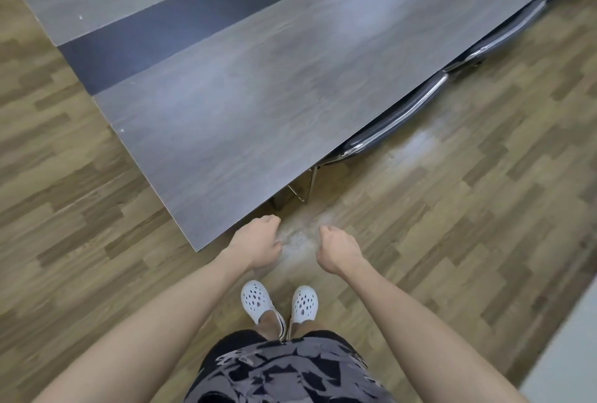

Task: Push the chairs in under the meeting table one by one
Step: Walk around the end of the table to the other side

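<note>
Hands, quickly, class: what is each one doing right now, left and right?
Left hand: open, fingers loosely curled, holding nothing.
Right hand: open, fingers loosely curled, holding nothing.

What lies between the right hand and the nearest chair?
In the head view, only bare floor, with a pale worn patch, lies between the right hand and the chair.
</note>
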A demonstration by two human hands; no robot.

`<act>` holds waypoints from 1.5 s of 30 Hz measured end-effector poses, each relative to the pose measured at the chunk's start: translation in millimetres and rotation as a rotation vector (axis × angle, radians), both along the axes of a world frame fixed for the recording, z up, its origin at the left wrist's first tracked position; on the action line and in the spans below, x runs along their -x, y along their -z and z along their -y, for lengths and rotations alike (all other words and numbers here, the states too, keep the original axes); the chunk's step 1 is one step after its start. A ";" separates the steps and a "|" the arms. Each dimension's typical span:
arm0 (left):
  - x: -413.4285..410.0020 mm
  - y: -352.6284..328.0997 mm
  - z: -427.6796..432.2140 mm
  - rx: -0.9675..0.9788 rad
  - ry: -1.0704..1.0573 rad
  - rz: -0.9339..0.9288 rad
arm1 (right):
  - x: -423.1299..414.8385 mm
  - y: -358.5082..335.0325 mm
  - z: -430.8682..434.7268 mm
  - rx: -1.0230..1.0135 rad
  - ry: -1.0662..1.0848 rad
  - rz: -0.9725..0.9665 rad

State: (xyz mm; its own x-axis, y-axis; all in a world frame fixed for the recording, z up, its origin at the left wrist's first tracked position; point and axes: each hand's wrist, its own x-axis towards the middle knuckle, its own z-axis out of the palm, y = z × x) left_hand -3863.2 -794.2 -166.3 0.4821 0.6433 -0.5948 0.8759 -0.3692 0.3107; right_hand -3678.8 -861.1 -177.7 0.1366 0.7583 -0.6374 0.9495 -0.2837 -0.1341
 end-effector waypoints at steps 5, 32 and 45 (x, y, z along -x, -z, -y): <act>1.5 -4.8 13.9 -0.012 -0.086 0.004 | -6.2 0.5 12.9 0.016 0.006 -0.030; 113.8 1.9 -48.1 0.029 0.148 0.048 | 115.2 -4.1 -4.2 0.123 0.252 -0.017; 199.7 3.6 -64.0 0.051 0.341 0.063 | 226.5 -15.5 15.6 0.103 0.474 -0.018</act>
